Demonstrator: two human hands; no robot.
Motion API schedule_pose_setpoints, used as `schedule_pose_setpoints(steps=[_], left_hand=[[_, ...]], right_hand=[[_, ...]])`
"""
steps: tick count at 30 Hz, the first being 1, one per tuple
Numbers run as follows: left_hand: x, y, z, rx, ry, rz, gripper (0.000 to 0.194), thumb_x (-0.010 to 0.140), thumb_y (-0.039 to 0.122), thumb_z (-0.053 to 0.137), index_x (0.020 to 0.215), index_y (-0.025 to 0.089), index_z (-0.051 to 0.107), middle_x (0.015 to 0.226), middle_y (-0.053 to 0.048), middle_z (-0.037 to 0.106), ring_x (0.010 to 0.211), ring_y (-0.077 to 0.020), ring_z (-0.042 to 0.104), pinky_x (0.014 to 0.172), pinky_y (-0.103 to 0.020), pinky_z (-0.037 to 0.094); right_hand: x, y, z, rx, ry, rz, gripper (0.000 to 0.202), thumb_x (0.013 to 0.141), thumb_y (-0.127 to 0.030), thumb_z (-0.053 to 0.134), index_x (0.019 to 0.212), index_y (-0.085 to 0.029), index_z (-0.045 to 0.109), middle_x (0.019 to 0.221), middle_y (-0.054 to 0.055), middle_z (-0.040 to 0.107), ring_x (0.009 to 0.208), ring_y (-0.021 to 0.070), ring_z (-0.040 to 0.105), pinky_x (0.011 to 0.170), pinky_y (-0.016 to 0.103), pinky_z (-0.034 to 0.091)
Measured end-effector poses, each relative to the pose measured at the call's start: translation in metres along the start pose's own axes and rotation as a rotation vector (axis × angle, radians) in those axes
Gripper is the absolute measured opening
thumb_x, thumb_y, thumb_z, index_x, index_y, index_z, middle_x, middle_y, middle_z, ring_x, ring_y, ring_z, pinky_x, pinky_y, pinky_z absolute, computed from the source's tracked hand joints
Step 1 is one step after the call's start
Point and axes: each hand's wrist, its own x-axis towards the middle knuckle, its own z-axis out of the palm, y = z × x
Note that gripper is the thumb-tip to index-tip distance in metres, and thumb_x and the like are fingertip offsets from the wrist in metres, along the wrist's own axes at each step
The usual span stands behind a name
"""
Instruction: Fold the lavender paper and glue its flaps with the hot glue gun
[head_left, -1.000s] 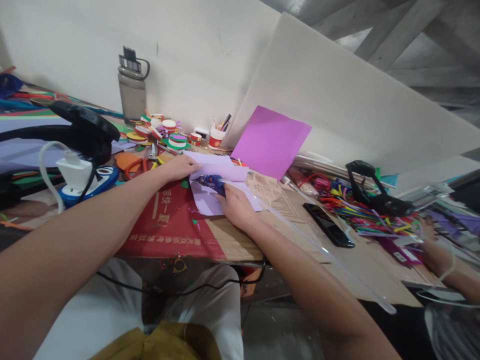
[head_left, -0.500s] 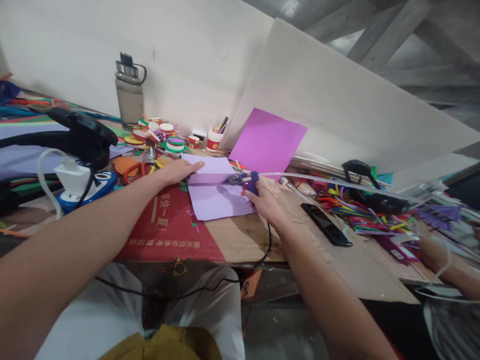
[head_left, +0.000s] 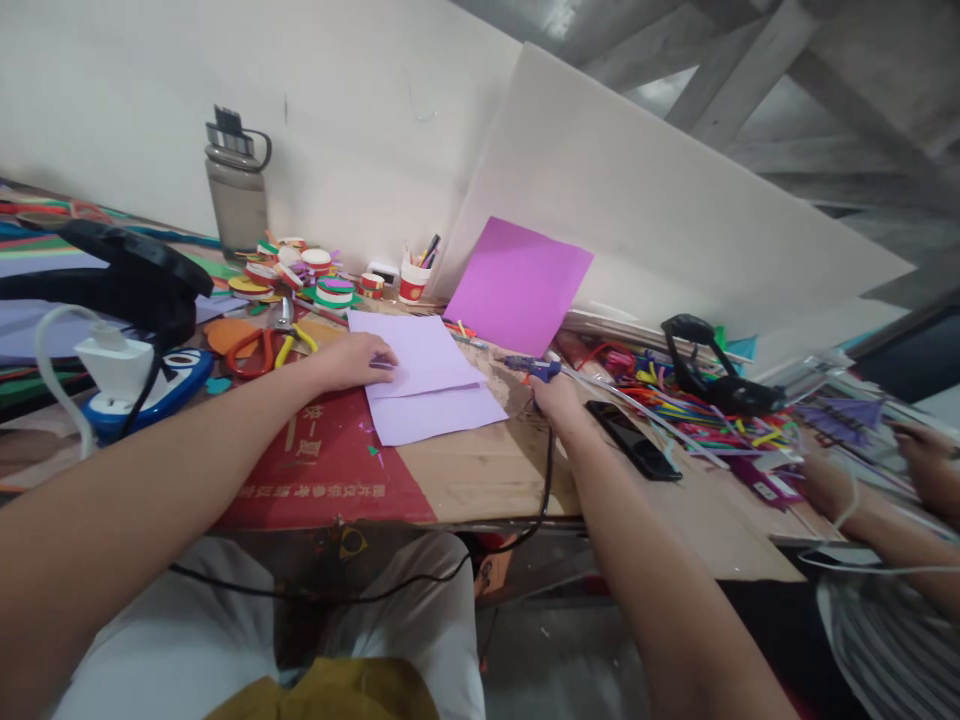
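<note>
A folded sheet of lavender paper [head_left: 435, 415] lies in front of me, its upper layer overlapping the lower one with a gap along the near edge. My left hand [head_left: 356, 362] rests on the left side of the upper layer, fingers laid over the paper and slightly bent. To the right of the sheet, my right hand [head_left: 556, 395] grips a blue hot glue gun [head_left: 538, 368], nozzle pointing left and apart from the paper. A long clear glue stick [head_left: 637, 410] runs out of its back, and a black cord hangs below.
Scissors [head_left: 255, 350], paper rolls [head_left: 334, 292], a pen cup [head_left: 414, 280] and a water bottle [head_left: 236, 190] stand leftward and behind. A purple sheet [head_left: 521, 280] leans at the back. Rightward lie a phone [head_left: 634, 440], colourful strips [head_left: 697, 405] and another person's arms [head_left: 862, 505].
The raised flap of lavender paper has come down over the lower part, with my left hand now on top. My right hand has drawn the glue gun off the paper to the right.
</note>
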Motion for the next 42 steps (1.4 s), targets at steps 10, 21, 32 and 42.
schedule_pose_setpoints(steps=[10,21,32,42], left_hand=[[0.000,0.011,0.013,0.010,-0.142,0.225,0.043,0.093,0.036,0.039,0.132,0.022,0.052,0.139,-0.003,0.049,0.130,-0.0165,0.040,0.108,-0.028,0.025],[-0.005,0.010,-0.004,0.051,-0.228,0.196,0.043,0.088,0.032,0.045,0.129,0.022,0.054,0.140,-0.004,0.048,0.125,-0.0176,0.047,0.104,-0.026,0.030],[-0.006,0.040,0.014,0.126,-0.158,0.081,0.057,0.090,0.044,0.040,0.139,0.014,0.038,0.140,-0.015,0.046,0.127,-0.0236,0.044,0.103,-0.031,0.032],[-0.010,0.048,0.024,0.314,-0.235,0.099,0.075,0.094,0.055,0.020,0.143,-0.001,0.027,0.150,-0.023,0.024,0.140,-0.0273,0.019,0.113,-0.037,0.014]], right_hand=[[-0.018,-0.006,-0.006,-0.224,0.092,-0.259,0.043,0.081,-0.023,0.051,0.120,-0.005,0.054,0.123,0.024,0.055,0.117,0.0314,0.049,0.096,0.042,0.037],[-0.069,-0.085,0.031,-0.265,-0.129,-0.878,0.054,0.093,-0.039,0.038,0.137,-0.007,0.038,0.145,0.018,0.037,0.135,0.0250,0.031,0.111,0.043,0.021],[-0.093,-0.095,0.053,-0.240,-0.481,-0.987,0.069,0.094,-0.054,0.026,0.143,-0.006,0.030,0.150,0.020,0.027,0.140,0.0264,0.022,0.112,0.044,0.019],[-0.074,-0.075,0.041,-0.420,-0.402,-0.933,0.065,0.096,-0.052,0.014,0.139,-0.008,0.035,0.148,0.017,0.033,0.139,0.0231,0.024,0.112,0.048,0.013]])
